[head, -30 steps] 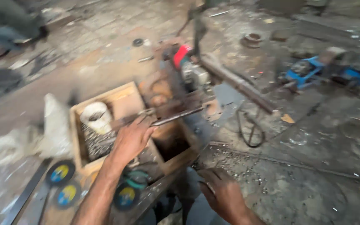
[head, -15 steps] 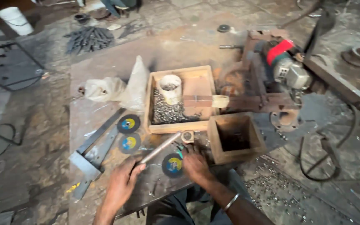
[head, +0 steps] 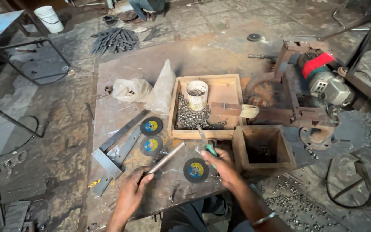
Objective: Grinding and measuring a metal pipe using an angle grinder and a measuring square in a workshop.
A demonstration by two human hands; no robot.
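Pretty cluttered spot. On the rusty metal counter (head: pixel 121 73) there's a shallow wooden tray (head: pixel 230 88) with a heap of small metal bits (head: pixel 190 117) and a white cup (head: pixel 197 95) standing in it. Just beside it sits an open wooden box (head: pixel 263 148). Three cutting discs (head: pixel 151 126) lie flat near a steel angle piece (head: pixel 113 148). Two crumpled plastic bags (head: pixel 130 89) are left of the tray. A red-and-grey motor (head: pixel 323 79) sits on a rusty frame, and a white bucket (head: pixel 50 18) stands on the floor, far back.
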